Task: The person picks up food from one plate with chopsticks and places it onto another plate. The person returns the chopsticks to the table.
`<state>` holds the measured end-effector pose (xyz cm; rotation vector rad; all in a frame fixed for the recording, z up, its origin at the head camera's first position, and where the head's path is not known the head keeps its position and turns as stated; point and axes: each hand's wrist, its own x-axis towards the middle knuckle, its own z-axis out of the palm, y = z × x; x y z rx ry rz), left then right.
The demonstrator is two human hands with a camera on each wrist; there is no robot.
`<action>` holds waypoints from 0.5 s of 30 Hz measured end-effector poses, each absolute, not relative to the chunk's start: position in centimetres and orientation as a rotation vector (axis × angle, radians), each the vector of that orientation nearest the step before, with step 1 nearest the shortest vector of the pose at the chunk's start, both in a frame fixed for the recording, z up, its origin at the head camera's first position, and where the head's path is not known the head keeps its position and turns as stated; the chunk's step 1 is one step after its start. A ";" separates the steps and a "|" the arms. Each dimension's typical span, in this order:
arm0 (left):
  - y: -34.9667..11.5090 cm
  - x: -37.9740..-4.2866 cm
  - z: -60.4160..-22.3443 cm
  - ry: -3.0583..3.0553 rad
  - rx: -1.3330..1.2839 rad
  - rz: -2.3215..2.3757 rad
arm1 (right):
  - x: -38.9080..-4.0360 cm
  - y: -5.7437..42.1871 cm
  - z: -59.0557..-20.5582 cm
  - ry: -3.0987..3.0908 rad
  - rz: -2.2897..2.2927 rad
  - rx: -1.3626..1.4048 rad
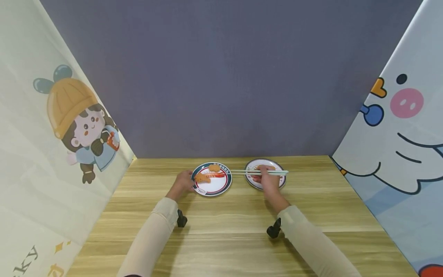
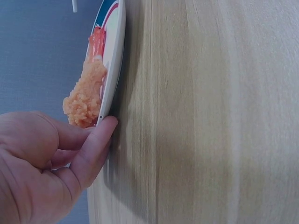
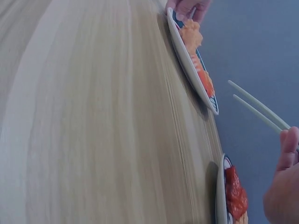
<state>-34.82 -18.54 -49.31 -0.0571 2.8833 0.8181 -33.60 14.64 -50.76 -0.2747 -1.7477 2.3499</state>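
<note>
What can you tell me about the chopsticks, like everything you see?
The chopsticks are two thin, straight, pale sticks that look smooth; I can't tell what they're made of. The right hand grips them in the air above the right plate. Their tips point toward the left plate, slightly apart, with nothing between them. Their back ends stick out past the hand.

At the left fingers (image 2: 108,126), a smooth plate (image 2: 114,70) looks glossy beneath a rough, crumbly piece (image 2: 84,100); the right fingers (image 3: 288,142) hold smooth chopsticks (image 3: 259,105); the table (image 1: 214,238) below looks wood-grained.
</note>
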 end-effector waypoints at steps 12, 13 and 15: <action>-18.5 -34.7 -49.5 2.851 -0.106 0.886 | -33.6 12.0 -50.8 -1.887 2.303 -0.259; -18.5 -34.7 -49.5 2.843 -0.114 0.899 | -33.7 11.8 -50.8 -1.892 2.305 -0.257; -18.5 -34.9 -49.6 2.830 -0.129 0.930 | -33.6 11.3 -50.9 -1.902 2.303 -0.252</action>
